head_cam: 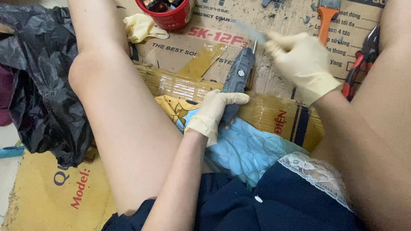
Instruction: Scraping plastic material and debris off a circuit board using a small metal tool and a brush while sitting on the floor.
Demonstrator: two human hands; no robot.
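Grey tool (239, 77), a long plastic-bodied thing with a thin metal tip, stands tilted on flattened cardboard (180, 51) between the person's legs, tip pointing away. The left hand (214, 112), in a pale rubber glove, has its fingers wrapped shut round the tool's lower end, thumb lying across the body. The right hand (299, 64), gloved the same, is just beside the tip; it is blurred, its fingers seem pinched on a thin pale strip (250, 31), though I cannot tell how firmly. Under the left hand lies a blue quilted cloth (248, 149) with a yellow printed corner.

A red tub (171, 15) sits at the top edge with a crumpled spare glove (143, 28) touching it. An orange-handled tool (326, 21) and red pliers (361, 64) lie beyond the right hand. A black plastic bag (38, 85) is heaped outside the left leg.
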